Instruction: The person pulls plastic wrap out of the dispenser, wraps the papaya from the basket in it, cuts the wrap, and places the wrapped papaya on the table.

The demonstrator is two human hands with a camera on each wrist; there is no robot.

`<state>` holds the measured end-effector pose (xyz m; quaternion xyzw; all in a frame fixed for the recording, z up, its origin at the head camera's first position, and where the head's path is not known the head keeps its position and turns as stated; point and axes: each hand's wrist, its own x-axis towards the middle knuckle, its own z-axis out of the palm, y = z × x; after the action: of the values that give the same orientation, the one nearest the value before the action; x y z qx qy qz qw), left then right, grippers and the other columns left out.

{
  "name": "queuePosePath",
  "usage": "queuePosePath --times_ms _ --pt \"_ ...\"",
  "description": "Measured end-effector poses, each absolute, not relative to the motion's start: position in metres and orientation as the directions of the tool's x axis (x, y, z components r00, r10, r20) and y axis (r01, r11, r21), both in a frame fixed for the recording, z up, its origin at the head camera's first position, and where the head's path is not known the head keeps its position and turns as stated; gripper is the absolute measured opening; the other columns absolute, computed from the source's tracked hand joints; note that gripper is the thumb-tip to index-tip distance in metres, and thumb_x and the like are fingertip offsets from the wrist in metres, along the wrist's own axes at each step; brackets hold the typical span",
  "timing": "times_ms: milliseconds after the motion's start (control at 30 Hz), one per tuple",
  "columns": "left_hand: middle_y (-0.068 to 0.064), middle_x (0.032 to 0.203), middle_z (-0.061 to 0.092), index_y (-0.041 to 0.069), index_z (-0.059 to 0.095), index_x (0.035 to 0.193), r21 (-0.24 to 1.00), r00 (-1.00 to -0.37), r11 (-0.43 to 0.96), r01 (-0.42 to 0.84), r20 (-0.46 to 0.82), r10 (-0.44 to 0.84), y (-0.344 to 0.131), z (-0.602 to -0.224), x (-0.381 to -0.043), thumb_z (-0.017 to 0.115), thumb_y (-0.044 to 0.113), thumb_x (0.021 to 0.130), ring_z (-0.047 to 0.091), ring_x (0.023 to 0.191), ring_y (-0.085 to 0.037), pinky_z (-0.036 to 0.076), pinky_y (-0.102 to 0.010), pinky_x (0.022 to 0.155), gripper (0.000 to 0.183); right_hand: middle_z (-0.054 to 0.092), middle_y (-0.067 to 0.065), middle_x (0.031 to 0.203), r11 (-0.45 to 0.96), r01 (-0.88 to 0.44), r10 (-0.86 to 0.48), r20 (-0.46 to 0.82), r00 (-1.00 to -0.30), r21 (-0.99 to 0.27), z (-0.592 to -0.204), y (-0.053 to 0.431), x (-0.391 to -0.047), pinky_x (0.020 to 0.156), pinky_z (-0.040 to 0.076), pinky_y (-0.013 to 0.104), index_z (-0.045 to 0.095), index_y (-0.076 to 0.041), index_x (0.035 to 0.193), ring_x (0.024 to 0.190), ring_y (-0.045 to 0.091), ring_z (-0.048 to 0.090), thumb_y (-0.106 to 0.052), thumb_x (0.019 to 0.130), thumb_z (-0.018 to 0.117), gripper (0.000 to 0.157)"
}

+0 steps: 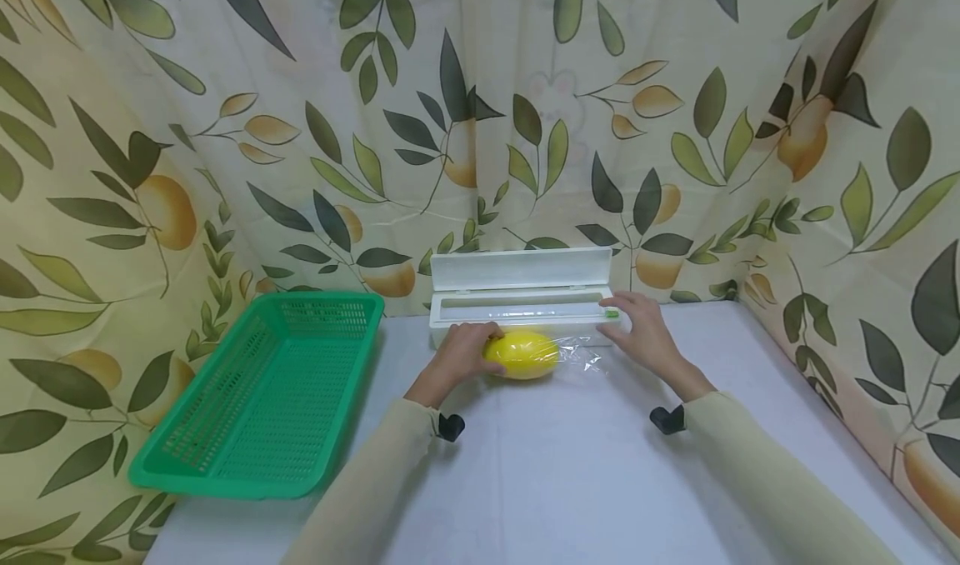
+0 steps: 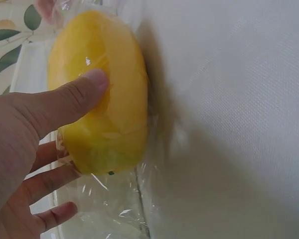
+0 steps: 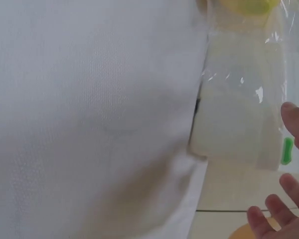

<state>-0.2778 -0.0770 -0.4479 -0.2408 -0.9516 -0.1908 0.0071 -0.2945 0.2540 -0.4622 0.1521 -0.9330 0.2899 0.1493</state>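
My left hand (image 1: pixel 465 351) holds a yellow, mango-like fruit (image 1: pixel 522 355) low in front of the long white dispenser box (image 1: pixel 525 330). In the left wrist view its thumb presses on top, and other fingers reach round the side and below. Clear cling film (image 2: pixel 109 209) covers the fruit and trails from its ends. At the right end of the box, my right hand (image 1: pixel 643 332) has thumb and forefinger apart around a small green slide cutter (image 3: pixel 287 151). The other fingers (image 3: pixel 279 206) spread loosely past the box end. The film (image 1: pixel 581 352) stretches from the fruit toward this hand.
The box's white lid (image 1: pixel 521 269) stands raised at the back. A green plastic basket (image 1: pixel 348 382) sits on the left of the white-covered table (image 1: pixel 555 473). A leaf-patterned curtain (image 1: pixel 517 132) hangs close behind and along both sides.
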Motion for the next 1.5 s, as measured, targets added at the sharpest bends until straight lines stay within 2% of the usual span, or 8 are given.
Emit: queuePosePath --times_ms 133,233,400,700,1000,1200,1333,1500 --pt "-0.001 0.121 0.073 0.013 0.067 0.125 0.331 -0.878 0.816 0.474 0.114 0.464 -0.075 -0.447 -0.277 0.092 0.035 0.077 0.064 0.107 -0.021 0.044 -0.042 0.092 0.058 0.041 0.030 0.152 0.782 -0.317 -0.176 0.298 -0.938 -0.536 -0.464 0.260 -0.297 0.113 0.024 0.070 0.054 -0.002 0.142 0.141 0.053 0.032 -0.017 0.092 0.078 0.057" --pt "0.000 0.121 0.072 0.014 0.066 0.125 0.312 -0.876 0.820 0.479 0.113 0.469 -0.073 -0.448 -0.276 0.092 0.036 0.076 0.064 0.106 -0.019 0.043 -0.042 0.092 0.060 0.040 0.029 0.154 0.776 -0.288 -0.168 0.256 -0.952 -0.561 -0.466 0.265 -0.299 0.116 0.023 0.068 0.050 -0.001 0.145 0.143 0.051 0.031 -0.018 0.093 0.077 0.061" --pt "0.000 0.124 0.072 0.016 0.066 0.126 0.277 -0.874 0.830 0.485 0.121 0.470 -0.070 -0.449 -0.275 0.093 0.038 0.074 0.064 0.110 -0.019 0.043 -0.042 0.095 0.063 0.042 0.028 0.155 0.775 -0.245 -0.155 0.202 -0.967 -0.582 -0.470 0.273 -0.300 0.115 0.024 0.067 0.047 -0.001 0.148 0.144 0.050 0.033 -0.023 0.096 0.074 0.063" --pt "-0.001 0.125 0.069 0.015 0.069 0.127 0.183 -0.869 0.851 0.492 0.165 0.467 -0.063 -0.446 -0.272 0.089 0.048 0.074 0.060 0.109 -0.023 0.045 -0.044 0.096 0.066 0.041 0.025 0.157 0.755 -0.238 -0.146 0.197 -0.969 -0.611 -0.475 0.283 -0.301 0.116 0.026 0.065 0.045 -0.004 0.151 0.145 0.049 0.033 -0.027 0.097 0.072 0.064" --pt "-0.004 0.128 0.065 0.014 0.068 0.130 0.182 -0.862 0.846 0.501 0.187 0.471 -0.060 -0.447 -0.270 0.088 0.050 0.075 0.058 0.113 -0.024 0.046 -0.043 0.097 0.068 0.033 0.022 0.162 0.748 -0.238 -0.138 0.206 -0.969 -0.619 -0.477 0.284 -0.304 0.115 0.029 0.063 0.045 -0.003 0.151 0.147 0.048 0.031 -0.021 0.097 0.072 0.064" --pt "-0.003 0.132 0.065 0.016 0.065 0.135 0.230 -0.818 0.789 0.570 0.245 0.520 -0.053 -0.442 -0.269 0.077 0.053 0.087 0.060 0.121 -0.024 0.047 -0.042 0.096 0.062 0.032 0.019 0.163 0.713 -0.223 -0.127 0.191 -0.973 -0.665 -0.480 0.280 -0.301 0.112 0.036 0.060 0.040 -0.002 0.155 0.144 0.046 0.036 -0.022 0.099 0.070 0.066" --pt "-0.002 0.131 0.067 0.015 0.066 0.134 0.286 -0.782 0.730 0.620 0.296 0.548 -0.031 -0.430 -0.273 0.068 0.044 0.098 0.061 0.122 -0.022 0.047 -0.043 0.098 0.046 0.036 0.019 0.162 0.701 -0.216 -0.115 0.191 -0.975 -0.680 -0.481 0.277 -0.302 0.110 0.038 0.061 0.042 -0.006 0.155 0.139 0.046 0.043 -0.023 0.098 0.072 0.067" --pt "-0.003 0.123 0.073 0.015 0.067 0.131 0.325 -0.756 0.683 0.654 0.321 0.571 0.007 -0.416 -0.285 0.066 0.033 0.102 0.066 0.113 -0.020 0.048 -0.041 0.100 0.035 0.040 0.018 0.160 0.690 -0.181 -0.089 0.167 -0.982 -0.701 -0.484 0.276 -0.306 0.109 0.038 0.065 0.043 -0.013 0.156 0.136 0.046 0.048 -0.026 0.096 0.074 0.068"
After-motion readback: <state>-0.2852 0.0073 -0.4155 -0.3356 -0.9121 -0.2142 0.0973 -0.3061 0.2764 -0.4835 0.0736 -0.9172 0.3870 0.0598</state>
